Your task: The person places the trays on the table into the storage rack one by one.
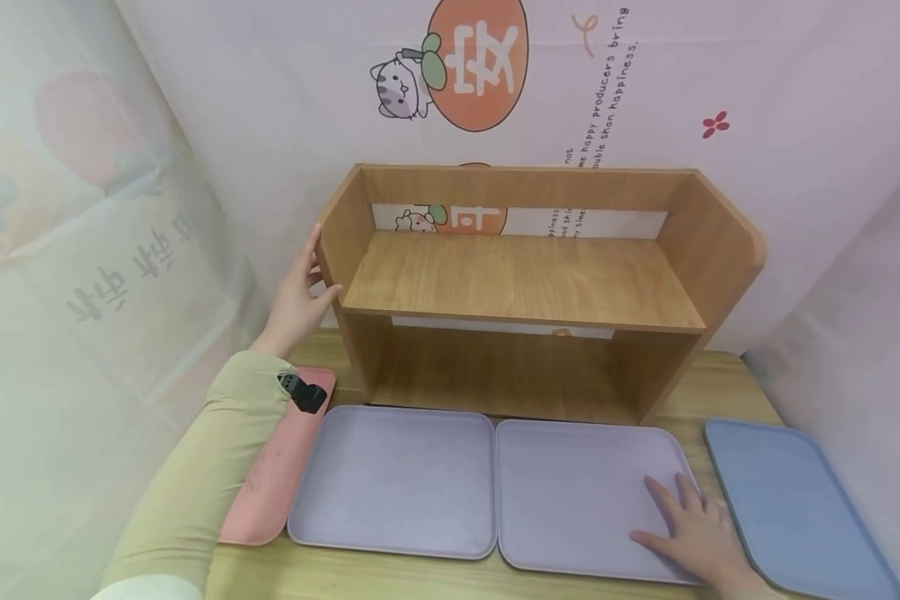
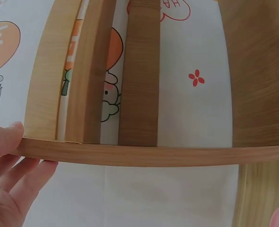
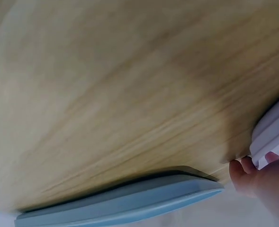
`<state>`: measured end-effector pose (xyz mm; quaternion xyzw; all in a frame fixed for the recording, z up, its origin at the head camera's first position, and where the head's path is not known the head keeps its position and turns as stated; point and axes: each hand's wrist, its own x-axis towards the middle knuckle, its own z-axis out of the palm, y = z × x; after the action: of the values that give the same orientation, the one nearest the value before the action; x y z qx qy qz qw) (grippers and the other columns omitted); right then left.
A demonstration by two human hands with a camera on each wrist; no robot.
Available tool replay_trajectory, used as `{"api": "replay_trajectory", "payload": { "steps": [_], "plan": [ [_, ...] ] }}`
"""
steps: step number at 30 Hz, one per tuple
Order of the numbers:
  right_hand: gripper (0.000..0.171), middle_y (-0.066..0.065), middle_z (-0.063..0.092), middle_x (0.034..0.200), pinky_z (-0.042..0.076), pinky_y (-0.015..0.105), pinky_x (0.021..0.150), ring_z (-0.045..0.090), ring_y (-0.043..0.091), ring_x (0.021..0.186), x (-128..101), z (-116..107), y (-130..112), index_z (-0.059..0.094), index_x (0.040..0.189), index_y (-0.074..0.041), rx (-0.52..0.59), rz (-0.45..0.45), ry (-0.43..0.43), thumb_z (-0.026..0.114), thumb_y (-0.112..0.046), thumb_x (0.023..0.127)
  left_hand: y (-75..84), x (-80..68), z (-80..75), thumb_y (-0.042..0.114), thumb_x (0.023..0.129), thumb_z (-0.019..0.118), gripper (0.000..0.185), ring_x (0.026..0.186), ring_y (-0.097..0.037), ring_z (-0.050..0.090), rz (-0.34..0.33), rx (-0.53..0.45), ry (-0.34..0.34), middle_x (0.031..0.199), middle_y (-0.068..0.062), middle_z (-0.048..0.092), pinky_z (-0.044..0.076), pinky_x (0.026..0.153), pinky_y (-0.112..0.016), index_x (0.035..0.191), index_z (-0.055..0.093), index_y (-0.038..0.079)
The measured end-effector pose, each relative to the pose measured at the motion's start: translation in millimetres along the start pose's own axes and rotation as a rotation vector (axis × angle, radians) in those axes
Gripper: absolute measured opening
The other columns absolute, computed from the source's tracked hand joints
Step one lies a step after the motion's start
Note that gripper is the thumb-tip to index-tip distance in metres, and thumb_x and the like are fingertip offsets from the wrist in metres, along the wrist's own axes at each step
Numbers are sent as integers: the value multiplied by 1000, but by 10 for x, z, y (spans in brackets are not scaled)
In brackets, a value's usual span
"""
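Note:
A light wooden two-tier desktop shelf (image 1: 525, 275) stands upright against the patterned cloth. My left hand (image 1: 300, 296) grips the edge of its left side panel, with the thumb on one side and the fingers (image 2: 32, 182) on the other in the left wrist view. In front of the shelf lie two lavender trays, a left tray (image 1: 397, 483) and a right tray (image 1: 577, 500), side by side. Spread over the right tray's right edge is my right hand (image 1: 693, 533). In the right wrist view some fingertips meet that tray's rim (image 3: 272, 127); the thumb is hidden there.
A pink tray (image 1: 277, 475) lies at the left, partly under my left sleeve. To the right is a blue tray (image 1: 802, 508), separated from the lavender one by a strip of the wooden table (image 1: 360, 579). Cloth hangings (image 1: 255, 100) enclose the back and sides.

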<state>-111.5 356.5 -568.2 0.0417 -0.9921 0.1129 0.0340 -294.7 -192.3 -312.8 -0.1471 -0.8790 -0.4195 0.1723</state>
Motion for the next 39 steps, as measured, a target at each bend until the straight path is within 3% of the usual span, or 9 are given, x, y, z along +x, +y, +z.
{"api": "replay_trajectory", "payload": {
  "steps": [9, 17, 28, 31, 35, 39],
  "plan": [
    [87, 41, 39, 129, 36, 72, 76, 39, 68, 98, -43, -64, 65, 57, 123, -4, -16, 12, 32, 76, -62, 61, 69, 3, 61, -3, 88, 60, 91, 117, -45, 52, 0, 14, 11, 140, -27, 41, 47, 93, -58, 151, 7, 38],
    [90, 45, 42, 126, 32, 60, 81, 44, 61, 109, 13, -116, 125, 59, 120, 2, 27, 13, -8, 78, -60, 58, 47, -25, 59, -3, 89, 59, 91, 116, -46, 53, -21, 18, 32, 142, -27, 40, 47, 93, -59, 151, 7, 38],
    [87, 43, 41, 125, 33, 69, 83, 41, 65, 105, 50, -163, 152, 58, 119, 5, 86, 32, -38, 81, -53, 59, 14, -37, 72, -3, 90, 58, 91, 117, -47, 53, -15, 26, 41, 141, -28, 41, 49, 88, -59, 151, 6, 40],
    [86, 47, 36, 121, 32, 73, 83, 36, 66, 107, 25, -140, 167, 58, 116, 7, 110, 43, 12, 85, -49, 56, 19, -32, 74, -2, 90, 58, 91, 117, -47, 53, -14, 25, 43, 142, -28, 40, 49, 88, -59, 150, 6, 40],
    [81, 42, 47, 104, 41, 68, 75, 45, 57, 97, 17, -107, 213, 60, 107, 7, 143, 2, 134, 89, -39, 47, 13, -20, 73, -2, 90, 58, 92, 118, -46, 52, -20, 17, 40, 144, -26, 38, 49, 88, -58, 150, 5, 42],
    [77, 33, 58, 97, 45, 62, 74, 53, 52, 88, 31, -141, 250, 59, 106, 9, 173, -22, 128, 89, -33, 49, 25, -16, 73, -3, 90, 58, 92, 118, -46, 52, -21, 15, 41, 145, -26, 38, 49, 88, -58, 150, 5, 43]
  ]
}}
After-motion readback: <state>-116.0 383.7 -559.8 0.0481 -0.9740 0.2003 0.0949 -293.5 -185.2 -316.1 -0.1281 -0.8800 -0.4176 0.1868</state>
